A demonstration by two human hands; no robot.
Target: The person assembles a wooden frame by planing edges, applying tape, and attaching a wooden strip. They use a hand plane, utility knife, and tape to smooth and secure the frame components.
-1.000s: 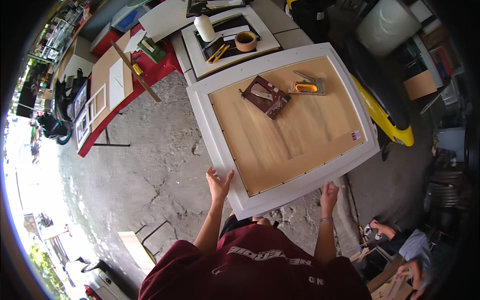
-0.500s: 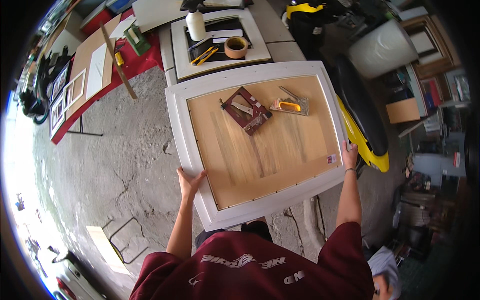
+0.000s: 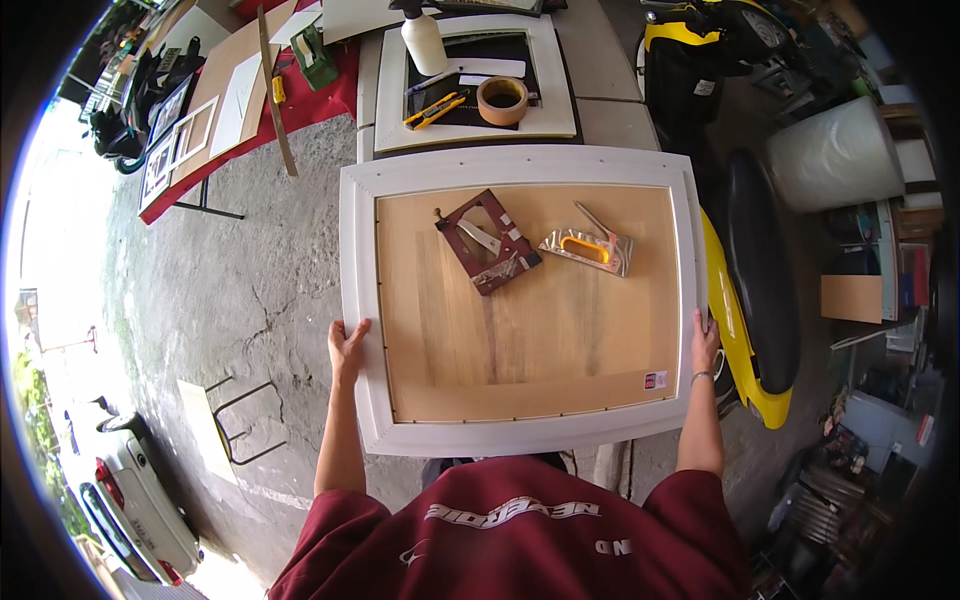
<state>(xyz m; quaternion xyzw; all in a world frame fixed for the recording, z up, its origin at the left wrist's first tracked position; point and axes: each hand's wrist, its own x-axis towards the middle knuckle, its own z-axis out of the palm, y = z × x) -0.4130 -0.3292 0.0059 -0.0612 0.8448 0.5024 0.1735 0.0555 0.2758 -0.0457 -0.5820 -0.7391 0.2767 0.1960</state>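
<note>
A large white picture frame [image 3: 520, 440] lies back side up in front of me, level with my body. Wrapped around its left rail is my left hand [image 3: 347, 346], thumb on top. My right hand [image 3: 705, 342] grips the right rail the same way, its fingers partly hidden below the edge. A tan backing board [image 3: 535, 340] fills the frame, with small dark tabs along its inner rim. On the board rest a dark red hand tool [image 3: 515, 255] with a silver lever and a silver staple gun [image 3: 612, 258] with a yellow-lined grip. Neither hand touches these tools.
Beyond the frame, a second white frame [image 3: 555, 90] holds a spray bottle [image 3: 425, 45], tape roll [image 3: 502, 100] and yellow cutter [image 3: 437, 109]. A yellow-black motorbike [image 3: 760, 290] stands close at right. A red-covered table [image 3: 335, 95] is far left; a metal-legged stool [image 3: 215, 430] is lower left.
The frame has turned clockwise from a slant to nearly level, with both hands still holding its sides. The tools stay on the board. My view has shifted too.
</note>
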